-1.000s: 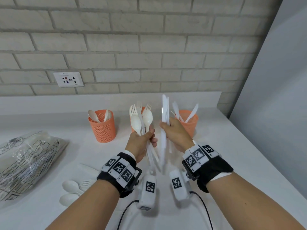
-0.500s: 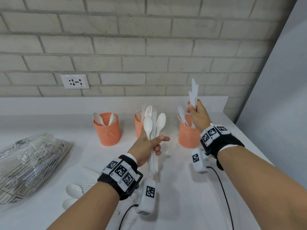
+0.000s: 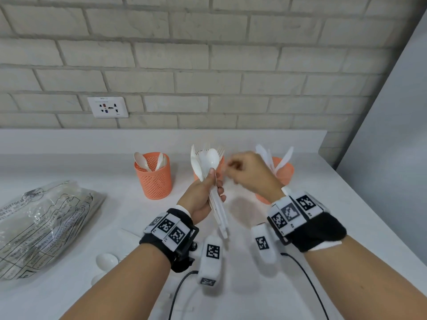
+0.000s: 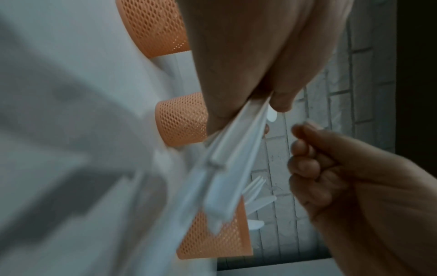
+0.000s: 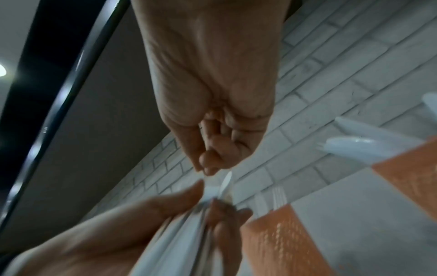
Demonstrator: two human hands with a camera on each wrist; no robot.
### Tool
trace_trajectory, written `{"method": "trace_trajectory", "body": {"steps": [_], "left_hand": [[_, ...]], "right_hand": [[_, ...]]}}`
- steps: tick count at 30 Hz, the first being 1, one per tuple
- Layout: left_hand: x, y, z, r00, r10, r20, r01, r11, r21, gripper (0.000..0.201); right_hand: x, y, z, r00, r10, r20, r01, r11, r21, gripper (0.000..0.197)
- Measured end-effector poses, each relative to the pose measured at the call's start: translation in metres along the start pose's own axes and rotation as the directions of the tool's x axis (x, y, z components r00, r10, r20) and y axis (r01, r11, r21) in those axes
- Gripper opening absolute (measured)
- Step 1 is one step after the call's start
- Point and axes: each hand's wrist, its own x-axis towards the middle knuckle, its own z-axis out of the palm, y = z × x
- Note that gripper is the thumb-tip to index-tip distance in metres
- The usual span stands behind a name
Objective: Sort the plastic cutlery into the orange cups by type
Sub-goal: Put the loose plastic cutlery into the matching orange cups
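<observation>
My left hand (image 3: pixel 212 181) grips a bundle of white plastic spoons and forks (image 3: pixel 211 158) by the handles and holds it upright above the counter. My right hand (image 3: pixel 233 172) hovers just right of the bundle's heads, fingers curled and holding nothing. Three orange mesh cups stand in a row at the back. The left cup (image 3: pixel 153 175) holds spoons. The middle cup (image 3: pixel 221 166) is mostly hidden behind the bundle. The right cup (image 3: pixel 286 172) holds knives (image 3: pixel 283 158). The left wrist view shows the bundle's handles (image 4: pixel 227 158) and the right hand's curled fingers (image 4: pixel 305 149) beside them.
A crumpled clear plastic bag (image 3: pixel 41 222) lies at the left of the white counter (image 3: pixel 254 285). Loose white spoons (image 3: pixel 106 260) lie near my left forearm. A brick wall with a socket (image 3: pixel 108 107) runs behind the cups. A grey panel (image 3: pixel 392 135) borders the counter on the right.
My right hand carried the knives to the right cup, let them go there and came back empty beside the bundle. The left hand kept hold of the spoons and forks.
</observation>
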Motion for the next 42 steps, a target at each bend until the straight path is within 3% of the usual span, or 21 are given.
{"method": "trace_trajectory", "body": {"steps": [2,10,15,19,23,31,35,38,42], "left_hand": [[0.000,0.001,-0.002,1.000,0.010,0.007,-0.010,1.000,-0.025,0.036],[-0.007,0.003,-0.007,0.996,0.012,0.089,0.004,0.984,-0.179,0.033],[-0.007,0.004,-0.008,0.992,0.076,0.102,-0.052,0.975,-0.216,0.027],[-0.008,0.005,-0.008,0.989,0.094,0.113,-0.074,0.983,-0.170,0.025],[-0.006,0.006,-0.006,0.994,0.077,0.072,-0.068,0.991,-0.118,0.017],[0.004,0.002,0.001,0.999,0.028,-0.042,-0.037,0.972,-0.232,0.015],[0.003,0.004,0.006,0.999,0.041,-0.035,-0.048,0.973,-0.226,0.019],[0.003,0.007,0.009,0.996,0.043,-0.077,-0.055,0.986,-0.159,0.020],[0.002,0.009,0.008,0.991,0.048,-0.122,-0.059,0.994,-0.093,0.021]], "right_hand": [[-0.010,-0.003,0.014,0.987,0.102,0.125,-0.103,0.995,0.001,0.011],[-0.019,-0.009,0.035,0.962,0.155,0.225,-0.148,0.988,-0.048,0.028],[-0.021,-0.012,0.033,0.922,0.256,0.291,-0.287,0.955,0.069,0.024],[-0.022,-0.009,0.031,0.925,0.279,0.259,-0.338,0.914,0.223,0.018],[-0.024,-0.006,0.028,0.924,0.296,0.243,-0.367,0.865,0.342,0.026],[-0.016,-0.007,-0.010,0.988,0.156,0.015,-0.157,0.983,0.092,0.016],[-0.023,-0.010,-0.012,0.955,0.173,0.239,-0.197,0.977,0.079,0.016],[-0.028,-0.001,0.000,0.909,0.227,0.351,-0.251,0.968,0.022,0.035],[-0.024,0.008,0.004,0.847,0.268,0.459,-0.363,0.922,0.132,0.012]]}}
